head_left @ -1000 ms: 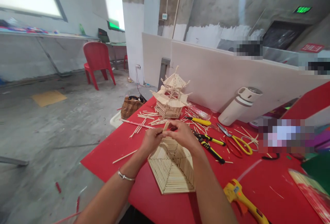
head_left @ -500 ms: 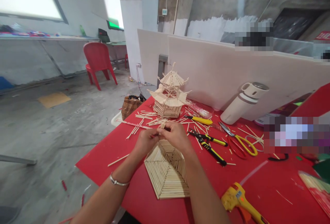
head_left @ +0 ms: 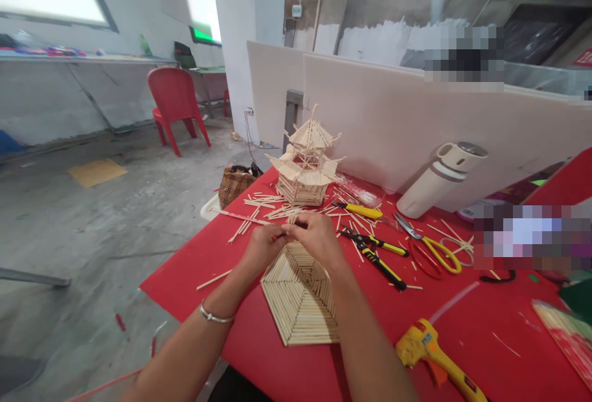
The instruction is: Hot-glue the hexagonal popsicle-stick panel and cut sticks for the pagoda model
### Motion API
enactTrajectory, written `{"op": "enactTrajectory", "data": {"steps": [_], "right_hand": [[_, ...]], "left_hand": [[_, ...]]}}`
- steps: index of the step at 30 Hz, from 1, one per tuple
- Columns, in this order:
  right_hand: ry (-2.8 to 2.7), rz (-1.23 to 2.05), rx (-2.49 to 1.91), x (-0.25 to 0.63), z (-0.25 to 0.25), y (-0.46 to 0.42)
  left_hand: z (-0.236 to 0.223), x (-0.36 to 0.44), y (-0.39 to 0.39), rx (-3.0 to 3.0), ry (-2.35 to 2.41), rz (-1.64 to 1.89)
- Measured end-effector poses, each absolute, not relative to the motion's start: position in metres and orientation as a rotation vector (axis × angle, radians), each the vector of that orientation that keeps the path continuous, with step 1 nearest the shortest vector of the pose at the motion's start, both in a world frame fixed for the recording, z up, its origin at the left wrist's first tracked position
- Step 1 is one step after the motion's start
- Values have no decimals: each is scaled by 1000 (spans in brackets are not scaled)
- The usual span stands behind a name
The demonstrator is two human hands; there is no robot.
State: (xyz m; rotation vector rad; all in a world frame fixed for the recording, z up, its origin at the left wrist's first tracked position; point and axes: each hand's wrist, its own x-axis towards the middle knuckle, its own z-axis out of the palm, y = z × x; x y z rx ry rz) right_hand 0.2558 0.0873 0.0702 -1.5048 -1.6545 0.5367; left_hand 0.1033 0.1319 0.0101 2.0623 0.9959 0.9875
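Note:
My left hand and my right hand meet at the fingertips, both closed in a pinch. Pale ends of short wooden sticks show at the fingers; most of what I hold is hidden. Just below my hands, a flat hexagonal panel of wooden sticks lies on the red tabletop, its right side covered by my right forearm. Beyond my hands stands a two-tiered pagoda model made of the same sticks. Loose sticks are scattered around its base.
To the right lie a yellow utility knife, black-and-yellow pliers, scissors and a yellow glue gun. A white flask leans by a white partition. A bag and red chair stand beyond the table.
The view has shifted slightly, so the scene sits a little higher in the picture. My hands keep their pinch above the panel, almost unmoved.

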Motion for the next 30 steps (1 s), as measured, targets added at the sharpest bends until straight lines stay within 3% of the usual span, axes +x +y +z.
{"op": "enactTrajectory", "data": {"steps": [17, 30], "right_hand": [[-1751, 360, -1438, 253, 65, 91], [-1750, 447, -1431, 256, 71, 85]], "left_hand": [[16, 103, 135, 2047, 867, 957], [15, 101, 138, 1987, 889, 936]]}}
